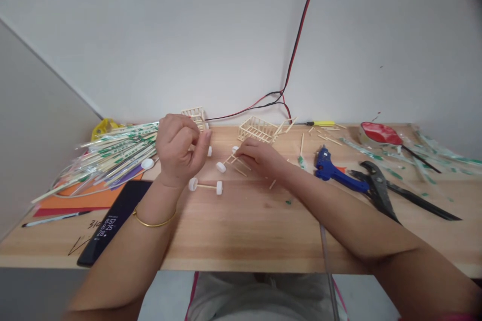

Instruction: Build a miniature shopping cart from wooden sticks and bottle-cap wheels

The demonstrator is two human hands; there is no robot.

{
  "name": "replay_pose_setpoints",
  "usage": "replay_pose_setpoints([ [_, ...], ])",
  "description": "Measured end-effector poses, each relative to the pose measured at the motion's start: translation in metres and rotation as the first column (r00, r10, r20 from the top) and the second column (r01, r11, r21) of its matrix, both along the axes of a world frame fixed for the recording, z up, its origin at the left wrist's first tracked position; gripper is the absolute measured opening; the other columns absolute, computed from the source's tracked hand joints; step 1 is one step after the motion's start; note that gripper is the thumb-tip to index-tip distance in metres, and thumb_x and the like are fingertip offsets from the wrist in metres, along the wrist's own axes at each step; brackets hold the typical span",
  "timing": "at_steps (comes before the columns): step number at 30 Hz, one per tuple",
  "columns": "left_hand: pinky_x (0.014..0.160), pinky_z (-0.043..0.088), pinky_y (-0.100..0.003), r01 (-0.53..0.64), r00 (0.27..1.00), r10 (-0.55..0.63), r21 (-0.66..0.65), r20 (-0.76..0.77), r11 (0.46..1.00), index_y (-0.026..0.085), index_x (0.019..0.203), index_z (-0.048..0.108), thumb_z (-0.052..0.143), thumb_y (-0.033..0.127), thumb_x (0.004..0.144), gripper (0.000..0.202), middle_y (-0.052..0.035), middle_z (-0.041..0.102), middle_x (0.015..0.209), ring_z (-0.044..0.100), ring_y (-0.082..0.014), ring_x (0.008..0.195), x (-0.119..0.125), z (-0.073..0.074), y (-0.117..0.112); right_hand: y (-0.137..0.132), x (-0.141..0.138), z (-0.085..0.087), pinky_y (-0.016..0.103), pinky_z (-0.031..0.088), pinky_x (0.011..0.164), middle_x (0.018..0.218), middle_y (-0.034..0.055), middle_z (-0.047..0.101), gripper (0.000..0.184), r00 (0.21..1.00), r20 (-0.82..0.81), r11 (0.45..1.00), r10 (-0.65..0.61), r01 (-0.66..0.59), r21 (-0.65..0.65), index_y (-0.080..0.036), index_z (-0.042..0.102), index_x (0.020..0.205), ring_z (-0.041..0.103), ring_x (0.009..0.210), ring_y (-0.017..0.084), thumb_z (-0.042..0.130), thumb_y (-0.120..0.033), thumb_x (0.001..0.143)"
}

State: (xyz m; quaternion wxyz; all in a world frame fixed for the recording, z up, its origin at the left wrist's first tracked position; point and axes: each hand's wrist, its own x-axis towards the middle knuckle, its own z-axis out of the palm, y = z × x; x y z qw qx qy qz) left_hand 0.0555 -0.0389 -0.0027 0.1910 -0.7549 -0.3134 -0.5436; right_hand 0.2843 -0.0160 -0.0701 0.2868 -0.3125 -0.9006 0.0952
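Note:
My left hand [179, 144] is raised over the table with its fingers curled into a fist-like pinch. Whatever lies in it, if anything, is hidden. Lower and to the right, my right hand [260, 156] has its fingertips pinched on a small wooden stick frame [234, 159]. White cap wheels [221, 167] sit at the frame's left side. Nearer to me lies a stick axle [207, 186] with a white cap at each end. Behind my right hand stands a slatted wooden stick cart body [258, 129]; another stick model [194, 113] is partly hidden behind my left hand.
Wrapped chopsticks [124, 148] are heaped at the left, over orange paper [75, 199]. A phone [116, 220] and pen [56, 218] lie near the front left. On the right are a blue glue gun [339, 173], black-handled pliers [376, 188], a red-and-white pouch [380, 133] and torn wrappers [425, 163].

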Motion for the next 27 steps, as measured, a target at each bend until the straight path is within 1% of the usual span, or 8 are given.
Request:
replay_pose_setpoints([
  [3,0.069,0.042,-0.04,0.014,0.998,-0.016,-0.051,-0.053,0.999,0.022,0.063,0.042,0.059,0.027,0.084,0.027,-0.0028,0.057,0.068,0.053,-0.0198,0.073,0.004,-0.004,0.002,-0.002,0.005,0.007,0.03,0.045,0.08,0.097,0.0101,0.063,0.021,1.0,-0.016,1.0,-0.01,0.01,-0.017,-0.017,0.067,0.097,0.058,0.091,0.019,0.046,-0.02,0.094],
  [5,0.068,0.041,-0.039,0.039,0.994,-0.047,-0.085,-0.097,0.996,0.022,0.063,0.041,0.058,0.028,0.085,0.028,-0.0024,0.057,0.067,0.052,-0.0189,0.07,0.007,-0.006,0.002,-0.002,0.01,0.012,0.03,0.045,0.08,0.098,0.01,0.063,0.021,1.0,0.02,0.999,-0.013,0.014,-0.035,-0.017,0.066,0.098,0.058,0.092,0.019,0.046,-0.02,0.094],
  [9,0.065,0.038,-0.037,0.084,0.986,-0.104,-0.148,-0.13,0.985,0.022,0.059,0.036,0.057,0.028,0.086,0.034,-0.0026,0.056,0.064,0.05,-0.0178,0.065,0.009,-0.008,0.004,-0.002,0.021,0.02,0.028,0.043,0.076,0.096,0.0093,0.063,0.02,0.989,0.149,0.996,-0.009,0.022,-0.082,-0.017,0.067,0.095,0.058,0.088,0.018,0.048,-0.017,0.093],
  [12,0.064,0.037,-0.037,0.08,0.99,-0.097,-0.159,-0.103,0.984,0.022,0.059,0.035,0.057,0.029,0.086,0.035,-0.0027,0.054,0.064,0.049,-0.0178,0.065,0.008,-0.008,0.006,-0.006,0.031,0.024,0.027,0.041,0.071,0.093,0.0081,0.063,0.018,0.96,0.28,0.992,-0.014,0.048,-0.114,-0.017,0.068,0.089,0.059,0.082,0.017,0.05,-0.015,0.091],
  [15,0.063,0.036,-0.036,0.07,0.991,-0.086,-0.154,-0.1,0.986,0.022,0.061,0.036,0.056,0.028,0.086,0.033,-0.0017,0.051,0.062,0.047,-0.0173,0.064,0.007,-0.008,0.008,-0.016,0.039,0.027,0.026,0.041,0.07,0.093,0.0078,0.064,0.017,0.932,0.363,0.986,-0.019,0.078,-0.146,-0.018,0.068,0.086,0.059,0.082,0.017,0.052,-0.013,0.088],
  [17,0.063,0.036,-0.035,0.077,0.985,-0.101,-0.166,-0.141,0.983,0.022,0.063,0.039,0.056,0.03,0.087,0.03,-0.0017,0.051,0.063,0.047,-0.0176,0.065,0.009,-0.009,0.008,-0.027,0.042,0.028,0.027,0.041,0.071,0.093,0.0078,0.065,0.017,0.926,0.375,0.977,-0.031,0.107,-0.182,-0.018,0.068,0.087,0.06,0.084,0.018,0.053,-0.01,0.086],
  [22,0.067,0.039,-0.034,0.114,0.924,-0.199,-0.261,-0.327,0.959,0.02,0.072,0.051,0.056,0.033,0.088,0.022,-0.0049,0.059,0.072,0.052,-0.019,0.072,0.02,-0.017,0.009,-0.057,0.039,0.026,0.027,0.041,0.069,0.089,0.0082,0.067,0.015,0.925,0.378,0.943,-0.041,0.161,-0.292,-0.017,0.068,0.087,0.061,0.08,0.018,0.053,-0.015,0.087],
  [27,0.073,0.041,-0.035,0.093,0.834,-0.278,-0.375,-0.477,0.922,0.017,0.086,0.063,0.05,0.026,0.092,0.017,-0.0072,0.064,0.081,0.055,-0.02,0.081,0.026,-0.025,0.011,-0.068,0.027,0.019,0.026,0.037,0.063,0.082,0.0065,0.067,0.014,0.915,0.347,0.909,-0.206,0.31,-0.277,-0.017,0.067,0.086,0.058,0.072,0.017,0.053,-0.015,0.084],
])
